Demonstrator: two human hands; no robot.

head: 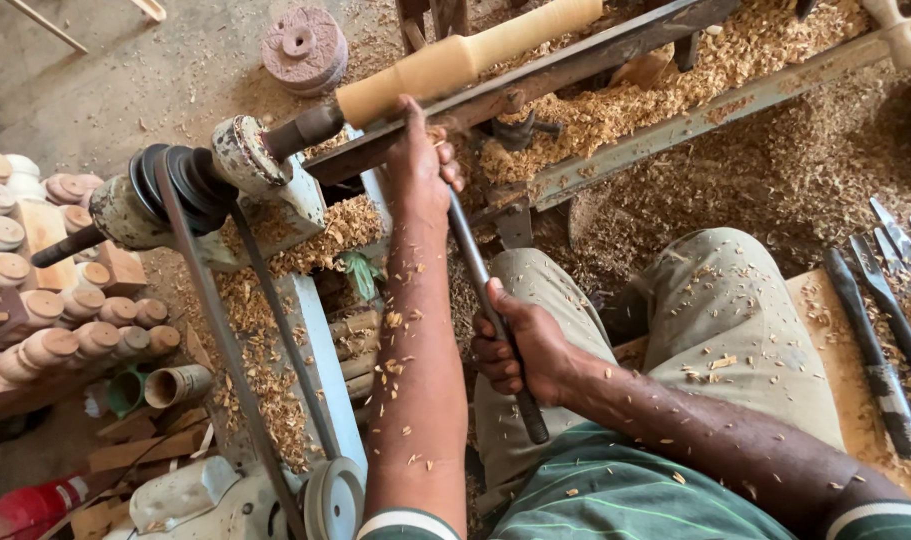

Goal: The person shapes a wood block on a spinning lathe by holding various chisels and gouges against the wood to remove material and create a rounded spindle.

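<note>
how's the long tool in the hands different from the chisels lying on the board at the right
The long tool is gripped by both hands, right hand near its lower end, left hand up by the wooden piece on the lathe; the chisels lie loose, untouched. The long tool is one plain dark rod; the chisels show flat blades and thicker handles. It slants towards the lathe; they lie side by side. All are dark and dusted with shavings.

The wooden spindle (pixel 465 58) lies across the lathe rails (pixel 615 50), above the left hand (pixel 420 165). The right hand (pixel 525 350) sits nearer the body, around the chisel (pixel 490 310). Turned pieces (pixel 45 300) stack at left; spare chisels (pixel 880 340) lie at right.
</note>
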